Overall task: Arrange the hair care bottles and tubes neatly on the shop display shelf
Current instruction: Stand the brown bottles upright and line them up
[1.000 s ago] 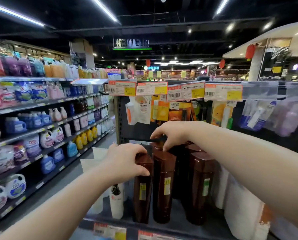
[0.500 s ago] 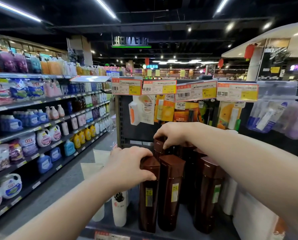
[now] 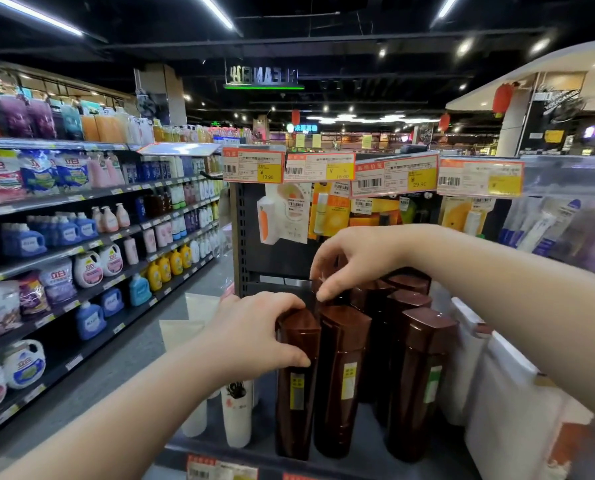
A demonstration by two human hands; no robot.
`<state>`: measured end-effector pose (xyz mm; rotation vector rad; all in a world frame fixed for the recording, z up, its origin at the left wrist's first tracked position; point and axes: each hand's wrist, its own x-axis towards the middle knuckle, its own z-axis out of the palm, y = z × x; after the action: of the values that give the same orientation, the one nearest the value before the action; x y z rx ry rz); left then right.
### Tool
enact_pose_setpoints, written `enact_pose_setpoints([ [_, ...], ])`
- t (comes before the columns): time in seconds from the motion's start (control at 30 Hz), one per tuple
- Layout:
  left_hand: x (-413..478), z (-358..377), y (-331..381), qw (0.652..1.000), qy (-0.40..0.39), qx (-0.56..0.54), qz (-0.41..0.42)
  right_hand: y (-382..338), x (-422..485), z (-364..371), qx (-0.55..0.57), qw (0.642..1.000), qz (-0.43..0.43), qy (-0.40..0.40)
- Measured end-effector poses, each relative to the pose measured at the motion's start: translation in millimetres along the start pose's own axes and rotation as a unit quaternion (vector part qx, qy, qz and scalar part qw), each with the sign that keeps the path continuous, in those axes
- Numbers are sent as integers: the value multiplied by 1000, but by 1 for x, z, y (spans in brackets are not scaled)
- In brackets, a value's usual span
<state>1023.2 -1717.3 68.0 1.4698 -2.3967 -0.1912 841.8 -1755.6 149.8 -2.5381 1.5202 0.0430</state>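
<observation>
— Where are the brown bottles from where you stand?

— Upright on the display shelf (image 3: 368,455), grouped at its middle, several rows deep. The front row has three: the front-left brown bottle (image 3: 298,386), a second brown bottle (image 3: 341,379) touching its right side, and a third brown bottle (image 3: 419,382) a little apart to the right.

— And the hands?

— The left hand (image 3: 258,337) is wrapped over the cap and upper part of the front-left brown bottle, thumb across its face, fingers curled over the top. It is gripping that one.

— The right?

— The right hand (image 3: 355,258) reaches farther back, above the rear brown bottles (image 3: 405,292). Its fingers point down and pinch together at the cap of a bottle behind the front row; that bottle is mostly hidden, so I cannot tell how firmly it holds.

— Anything beside them?

— White tubes (image 3: 235,417) stand just left of the front-left bottle, under the left wrist, and white bottles (image 3: 469,368) crowd the right side. Price tags (image 3: 327,166) hang above, over carded packets (image 3: 285,216) on hooks.
</observation>
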Motion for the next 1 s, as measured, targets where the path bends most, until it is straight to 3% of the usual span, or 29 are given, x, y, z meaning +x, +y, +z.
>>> enact_pose_setpoints([
  [0.1,0,2,-1,1000,5,-23,3,-9,-11,7,-55,990,20,-130],
  [0.43,0,7,8,998,41,-40,25,-7,20,26,-109,994,-2,-25],
  [1.0,11,12,19,999,33,-21,8,-5,26,25,-83,996,8,-22],
])
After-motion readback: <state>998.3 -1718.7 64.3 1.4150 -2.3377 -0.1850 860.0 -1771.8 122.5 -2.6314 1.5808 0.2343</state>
